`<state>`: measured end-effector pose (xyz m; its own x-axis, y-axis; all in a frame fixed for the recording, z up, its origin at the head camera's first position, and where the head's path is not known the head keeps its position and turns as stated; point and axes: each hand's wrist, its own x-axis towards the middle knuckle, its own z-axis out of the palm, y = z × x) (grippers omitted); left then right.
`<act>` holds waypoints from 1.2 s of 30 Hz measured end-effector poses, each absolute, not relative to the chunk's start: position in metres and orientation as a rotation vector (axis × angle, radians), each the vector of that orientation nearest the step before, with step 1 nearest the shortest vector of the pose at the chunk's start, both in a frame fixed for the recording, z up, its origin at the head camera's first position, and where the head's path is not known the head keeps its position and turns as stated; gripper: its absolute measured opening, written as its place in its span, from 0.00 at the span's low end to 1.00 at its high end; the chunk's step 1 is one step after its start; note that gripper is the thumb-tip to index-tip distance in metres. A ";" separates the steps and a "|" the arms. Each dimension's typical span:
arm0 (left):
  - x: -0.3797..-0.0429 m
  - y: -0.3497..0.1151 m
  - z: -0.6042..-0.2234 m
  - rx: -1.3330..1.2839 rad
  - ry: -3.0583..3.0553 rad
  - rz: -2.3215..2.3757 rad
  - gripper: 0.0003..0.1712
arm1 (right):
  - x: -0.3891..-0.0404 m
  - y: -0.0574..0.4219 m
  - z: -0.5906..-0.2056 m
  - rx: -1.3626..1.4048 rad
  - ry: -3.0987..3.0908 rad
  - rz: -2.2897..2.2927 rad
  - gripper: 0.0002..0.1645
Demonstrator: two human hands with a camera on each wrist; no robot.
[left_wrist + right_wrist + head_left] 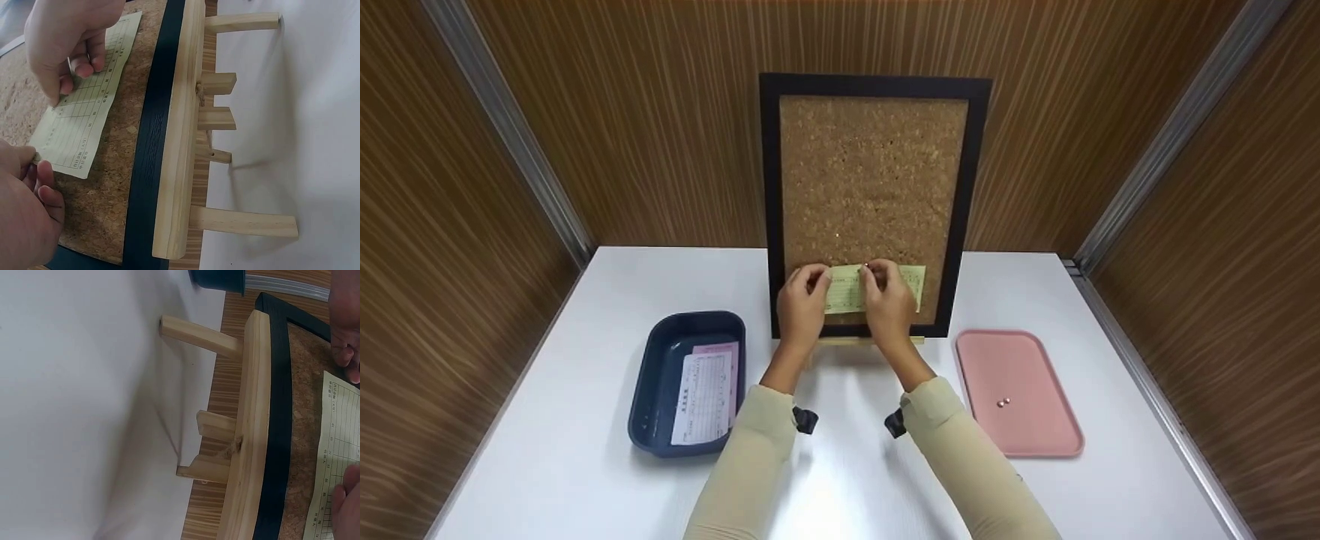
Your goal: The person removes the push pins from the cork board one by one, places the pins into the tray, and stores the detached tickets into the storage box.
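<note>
A black-framed corkboard (877, 180) leans upright on a wooden easel (174, 169). Low on the cork lies a pale yellow-green printed slip (845, 291), set lengthwise. My left hand (801, 309) pinches its upper left corner between thumb and finger. Midway along the top edge, my right hand (891, 304) holds a small shiny push pin (866, 265) at its fingertips, against the slip. Its other fingers are bent over the paper and hide part of it. In the left wrist view the slip's lower edge stands slightly off the cork.
On the left stands a dark blue tub (639, 409) with a white printed slip (701, 397) and a pink slip (724, 349) inside. A pink tray (1020, 360) at right bears two small shiny pins (1003, 403). Wood-grain panels (660, 112) enclose the white table (840, 480).
</note>
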<state>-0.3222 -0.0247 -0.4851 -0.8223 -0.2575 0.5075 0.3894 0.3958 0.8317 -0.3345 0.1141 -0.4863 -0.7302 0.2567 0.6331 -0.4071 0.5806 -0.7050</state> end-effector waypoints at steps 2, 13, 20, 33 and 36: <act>-0.322 -0.024 -0.485 -0.103 -2.078 -1.460 0.09 | -0.335 0.114 -0.486 0.126 -2.084 1.189 0.09; -0.323 -0.022 -0.485 -0.094 -2.070 -1.467 0.08 | -0.335 0.117 -0.487 0.142 -2.083 1.255 0.10; -0.323 -0.022 -0.485 -0.079 -2.073 -1.457 0.08 | -0.334 0.117 -0.486 0.141 -2.096 1.232 0.10; -0.323 -0.021 -0.485 -0.074 -2.080 -1.433 0.08 | -0.335 0.117 -0.483 0.143 -2.132 1.213 0.10; -0.323 -0.021 -0.485 -0.073 -2.076 -1.445 0.08 | -0.335 0.118 -0.483 0.149 -2.132 1.206 0.10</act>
<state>-0.3228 -0.0208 -0.4846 -0.8173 -0.2850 0.5008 0.3707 0.4054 0.8356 -0.3350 0.1178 -0.4830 -0.7661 0.2183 0.6046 -0.4058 0.5651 -0.7183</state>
